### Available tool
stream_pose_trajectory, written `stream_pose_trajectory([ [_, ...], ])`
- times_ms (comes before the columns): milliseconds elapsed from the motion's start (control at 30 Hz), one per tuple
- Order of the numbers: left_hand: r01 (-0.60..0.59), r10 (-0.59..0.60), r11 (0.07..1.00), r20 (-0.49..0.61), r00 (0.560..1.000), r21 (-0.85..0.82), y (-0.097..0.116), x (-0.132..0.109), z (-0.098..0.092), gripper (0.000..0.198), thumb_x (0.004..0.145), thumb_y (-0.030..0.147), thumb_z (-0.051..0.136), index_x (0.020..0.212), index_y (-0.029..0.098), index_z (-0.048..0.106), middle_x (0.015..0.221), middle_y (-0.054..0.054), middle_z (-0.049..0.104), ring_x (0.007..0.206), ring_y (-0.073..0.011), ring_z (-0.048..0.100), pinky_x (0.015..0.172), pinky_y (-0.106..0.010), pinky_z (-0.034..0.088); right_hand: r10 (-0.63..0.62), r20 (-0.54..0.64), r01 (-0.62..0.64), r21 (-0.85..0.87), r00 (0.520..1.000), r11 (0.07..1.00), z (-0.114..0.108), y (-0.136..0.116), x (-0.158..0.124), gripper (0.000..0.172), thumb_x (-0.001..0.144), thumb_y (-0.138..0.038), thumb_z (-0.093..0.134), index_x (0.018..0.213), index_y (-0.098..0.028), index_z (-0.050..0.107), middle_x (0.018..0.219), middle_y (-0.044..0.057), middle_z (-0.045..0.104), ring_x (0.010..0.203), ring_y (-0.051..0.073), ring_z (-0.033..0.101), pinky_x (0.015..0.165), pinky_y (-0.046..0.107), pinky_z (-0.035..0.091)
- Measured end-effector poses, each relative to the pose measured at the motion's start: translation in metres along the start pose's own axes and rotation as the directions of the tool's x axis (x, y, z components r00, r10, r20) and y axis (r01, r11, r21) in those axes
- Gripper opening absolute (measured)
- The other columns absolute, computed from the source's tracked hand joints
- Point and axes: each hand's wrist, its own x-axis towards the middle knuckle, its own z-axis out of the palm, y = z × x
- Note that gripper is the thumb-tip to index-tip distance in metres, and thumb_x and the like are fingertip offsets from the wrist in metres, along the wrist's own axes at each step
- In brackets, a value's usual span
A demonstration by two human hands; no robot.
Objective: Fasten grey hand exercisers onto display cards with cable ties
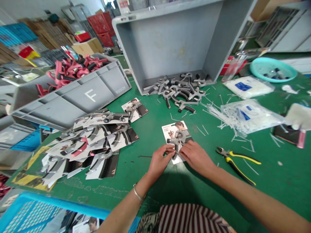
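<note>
Beyond the left hand [159, 160], crate [104, 92], marked F, BOSCH

Green bench [272, 181], probably a work mat: grey Bosch crate [97, 92] far left, carded hand exercisers [92, 145] left, yellow-handled pliers [240, 158], bagged cable ties [247, 118], loose ties [250, 145] right, teal basin [257, 66] far right.
</note>
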Motion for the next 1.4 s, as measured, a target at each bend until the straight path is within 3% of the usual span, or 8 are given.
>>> stream_pose_trajectory([
  [200, -0.023, 0.022, 0.999, 0.034, 0.999, 0.045, 0.000, 0.001, -0.001, 0.027, 0.086, 0.016, 0.064, 0.112, 0.021, 0.064, 0.098, -0.003, 0.075, 0.091, -0.0169, 0.071, 0.090, -0.032, 0.053, -0.022, 0.020, 0.023, -0.023, 1.000, 0.999, 0.001, -0.002, 0.003, 0.025, 0.100, -0.029, 0.047, 0.086, -0.018, 0.064, 0.086, 0.010, 0.065, 0.083, 0.024, 0.051, 0.074, 0.036, 0.037],
  [333, -0.142, 0.121, 0.962, 0.102, 0.987, 0.235, 0.006, 0.003, -0.003, 0.026, 0.088, 0.015, 0.063, 0.112, 0.022, 0.064, 0.108, -0.005, 0.073, 0.099, -0.0196, 0.067, 0.094, -0.034, 0.050, -0.060, 0.002, 0.060, 0.020, 0.998, 0.998, 0.003, -0.003, 0.004, 0.024, 0.100, -0.028, 0.046, 0.091, -0.017, 0.065, 0.087, 0.010, 0.066, 0.083, 0.024, 0.052, 0.076, 0.036, 0.039],
  [467, -0.189, 0.149, 0.902, 0.132, 0.980, 0.387, 0.014, 0.004, -0.009, 0.010, 0.090, 0.020, 0.062, 0.099, 0.021, 0.066, 0.096, -0.005, 0.071, 0.094, -0.0220, 0.062, 0.088, -0.035, 0.048, -0.001, -0.052, 0.007, 0.111, 0.999, 0.994, 0.006, 0.000, 0.001, 0.021, 0.099, -0.027, 0.051, 0.085, -0.018, 0.064, 0.082, 0.008, 0.064, 0.082, 0.023, 0.053, 0.075, 0.034, 0.041],
  [733, -0.176, 0.102, 0.925, 0.226, 0.969, 0.337, 0.029, 0.003, -0.017, 0.013, 0.093, 0.022, 0.057, 0.083, 0.020, 0.064, 0.084, -0.002, 0.066, 0.085, -0.0188, 0.059, 0.080, -0.030, 0.044, 0.011, -0.053, 0.001, 0.220, 0.999, 0.975, 0.006, -0.003, -0.001, 0.013, 0.097, -0.029, 0.055, 0.094, -0.020, 0.064, 0.087, 0.006, 0.066, 0.088, 0.022, 0.053, 0.078, 0.033, 0.042],
  [933, -0.073, 0.062, 0.984, 0.073, 0.995, 0.163, 0.028, 0.000, -0.014, 0.015, 0.092, 0.023, 0.057, 0.079, 0.019, 0.063, 0.078, 0.000, 0.064, 0.077, -0.0161, 0.058, 0.075, -0.027, 0.044, 0.006, -0.053, 0.004, 0.197, 0.999, 0.980, 0.007, 0.003, -0.005, 0.015, 0.096, -0.028, 0.056, 0.089, -0.019, 0.065, 0.086, 0.007, 0.064, 0.087, 0.022, 0.051, 0.080, 0.034, 0.040],
  [1067, -0.071, 0.054, 0.983, 0.106, 0.993, 0.168, 0.018, -0.008, -0.004, 0.007, 0.089, 0.025, 0.062, 0.093, 0.020, 0.063, 0.093, -0.003, 0.066, 0.091, -0.0190, 0.060, 0.087, -0.032, 0.047, 0.045, -0.074, -0.021, 0.295, 0.996, 0.955, 0.008, 0.001, -0.007, 0.012, 0.096, -0.030, 0.057, 0.096, -0.021, 0.066, 0.096, 0.006, 0.065, 0.092, 0.022, 0.052, 0.084, 0.035, 0.038],
  [1200, -0.105, 0.104, 0.900, 0.026, 0.994, 0.422, 0.001, -0.016, 0.006, 0.039, 0.077, 0.024, 0.076, 0.111, 0.018, 0.059, 0.121, -0.011, 0.061, 0.116, -0.0282, 0.053, 0.104, -0.046, 0.039, 0.032, -0.095, 0.013, 0.445, 0.995, 0.895, 0.016, -0.003, -0.001, 0.014, 0.098, -0.027, 0.055, 0.090, -0.021, 0.065, 0.095, 0.004, 0.068, 0.093, 0.021, 0.055, 0.089, 0.037, 0.037],
  [1400, -0.138, 0.160, 0.826, 0.007, 0.987, 0.547, -0.006, -0.014, 0.008, 0.017, 0.092, 0.023, 0.057, 0.107, 0.019, 0.063, 0.134, -0.014, 0.058, 0.125, -0.0314, 0.051, 0.105, -0.052, 0.037, 0.094, -0.140, 0.032, 0.701, 0.986, 0.713, 0.027, 0.000, 0.003, 0.015, 0.095, -0.027, 0.058, 0.083, -0.022, 0.065, 0.091, 0.003, 0.072, 0.100, 0.021, 0.055, 0.092, 0.039, 0.043],
])
